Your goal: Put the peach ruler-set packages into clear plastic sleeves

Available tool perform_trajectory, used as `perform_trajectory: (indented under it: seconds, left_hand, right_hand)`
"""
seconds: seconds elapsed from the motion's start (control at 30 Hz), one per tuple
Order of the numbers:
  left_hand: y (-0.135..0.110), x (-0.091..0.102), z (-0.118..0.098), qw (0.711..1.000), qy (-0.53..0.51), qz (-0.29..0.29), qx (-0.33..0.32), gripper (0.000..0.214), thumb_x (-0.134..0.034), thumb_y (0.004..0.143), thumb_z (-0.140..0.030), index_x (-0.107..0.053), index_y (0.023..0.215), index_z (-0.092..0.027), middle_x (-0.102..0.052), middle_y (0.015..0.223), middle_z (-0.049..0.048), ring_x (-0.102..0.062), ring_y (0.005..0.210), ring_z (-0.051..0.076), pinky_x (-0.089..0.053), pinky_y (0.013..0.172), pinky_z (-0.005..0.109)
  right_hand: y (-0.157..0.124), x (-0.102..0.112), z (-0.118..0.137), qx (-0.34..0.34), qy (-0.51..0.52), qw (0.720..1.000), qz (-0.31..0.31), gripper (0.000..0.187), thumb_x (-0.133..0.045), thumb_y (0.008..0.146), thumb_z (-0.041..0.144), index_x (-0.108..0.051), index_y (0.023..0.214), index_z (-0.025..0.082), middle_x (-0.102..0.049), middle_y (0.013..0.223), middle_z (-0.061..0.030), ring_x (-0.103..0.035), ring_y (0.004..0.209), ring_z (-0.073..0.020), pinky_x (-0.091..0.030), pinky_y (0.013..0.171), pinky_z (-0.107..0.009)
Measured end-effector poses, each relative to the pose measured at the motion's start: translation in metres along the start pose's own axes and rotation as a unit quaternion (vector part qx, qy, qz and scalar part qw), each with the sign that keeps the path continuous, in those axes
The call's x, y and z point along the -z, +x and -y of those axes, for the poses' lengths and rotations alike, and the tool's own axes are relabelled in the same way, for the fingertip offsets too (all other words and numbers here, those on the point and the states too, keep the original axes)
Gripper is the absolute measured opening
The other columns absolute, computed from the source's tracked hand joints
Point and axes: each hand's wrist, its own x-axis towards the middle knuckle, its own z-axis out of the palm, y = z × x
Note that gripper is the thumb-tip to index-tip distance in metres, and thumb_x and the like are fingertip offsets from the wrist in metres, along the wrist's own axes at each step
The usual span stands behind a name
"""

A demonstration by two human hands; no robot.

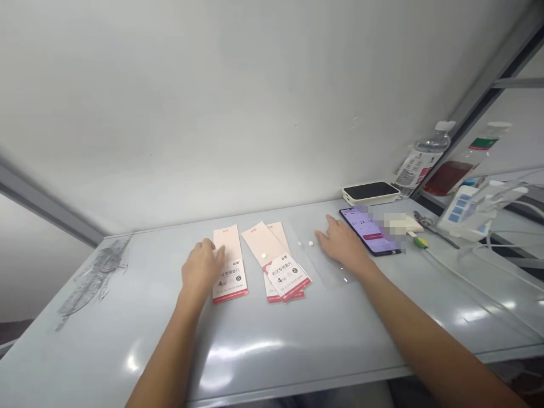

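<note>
My left hand (199, 267) rests at the left edge of a flat pink-and-white ruler-set packet (232, 258) with a red bottom band; its fingers are loosely bent and apart, gripping nothing. In the middle, several similar packets (289, 277) lie overlapped and fanned. A small white round piece (264, 255) sits on top of them. My right hand (338, 241) lies at the right end of a clear plastic sleeve (314, 263), thumb and forefinger spread. Just beyond the fingertips is another small white piece (311, 243).
To the right lie a phone showing a timer (365, 229), a white-cased device (370, 192), keys (425, 221) and a white cable (463, 280). Two bottles (425, 156) stand behind, near a power strip (467, 209). Dark scribbles (93, 277) mark the table's left end.
</note>
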Motion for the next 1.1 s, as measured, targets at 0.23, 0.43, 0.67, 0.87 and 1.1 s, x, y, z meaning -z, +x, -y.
perform_trajectory:
  seconds: [0.23, 0.43, 0.67, 0.87, 1.1]
  left_hand:
    - [-0.044, -0.044, -0.059, 0.984, 0.032, 0.038, -0.172, 0.044, -0.039, 0.074, -0.057, -0.053, 0.07, -0.016, -0.055, 0.069, 0.0093, -0.055, 0.068, 0.025, -0.035, 0.059, 0.033]
    - [-0.041, -0.036, -0.053, 0.981, 0.033, 0.046, -0.186, 0.027, -0.033, 0.082, -0.028, -0.05, 0.065, -0.017, -0.054, 0.065, 0.0058, -0.05, 0.054, 0.016, -0.028, 0.05, 0.027]
    - [-0.049, -0.029, -0.056, 0.964, -0.018, 0.051, -0.261, 0.031, -0.03, 0.085, -0.027, -0.051, 0.065, -0.018, -0.054, 0.066, 0.0037, -0.049, 0.054, 0.014, -0.028, 0.049, 0.027]
    - [-0.05, -0.033, -0.053, 0.954, -0.068, 0.015, -0.291, 0.028, -0.032, 0.086, -0.031, -0.051, 0.101, -0.018, -0.059, 0.088, 0.0063, -0.054, 0.06, 0.014, -0.034, 0.05, 0.025]
    - [-0.049, -0.029, -0.051, 0.933, -0.102, 0.078, -0.336, 0.026, -0.033, 0.085, -0.027, -0.057, 0.09, -0.018, -0.059, 0.074, 0.0053, -0.054, 0.059, 0.014, -0.036, 0.052, 0.025]
  right_hand:
    - [-0.023, 0.007, 0.023, 0.09, -0.077, 0.993, -0.028, 0.034, -0.041, 0.083, 0.037, -0.054, 0.106, 0.015, -0.057, 0.1, -0.0134, -0.047, 0.099, -0.0282, -0.038, 0.075, -0.035]
    - [-0.049, 0.01, 0.051, 0.158, 0.074, 0.985, 0.011, 0.029, -0.038, 0.084, 0.04, -0.059, 0.091, 0.021, -0.061, 0.083, -0.0035, -0.054, 0.072, -0.0167, -0.038, 0.063, -0.028]
    - [-0.057, 0.014, 0.061, 0.154, 0.332, 0.894, 0.258, 0.032, -0.046, 0.079, 0.043, -0.063, 0.085, 0.016, -0.065, 0.08, -0.0044, -0.058, 0.068, -0.017, -0.042, 0.056, -0.026]
    - [-0.064, 0.015, 0.064, 0.131, 0.365, 0.883, 0.264, 0.018, -0.047, 0.074, 0.025, -0.062, 0.072, 0.015, -0.064, 0.066, -0.0026, -0.056, 0.056, -0.0151, -0.039, 0.047, -0.023]
    - [-0.069, 0.016, 0.064, 0.151, 0.339, 0.889, 0.269, 0.015, -0.043, 0.07, 0.018, -0.054, 0.06, 0.016, -0.058, 0.058, -0.0003, -0.049, 0.051, -0.0116, -0.033, 0.043, -0.021]
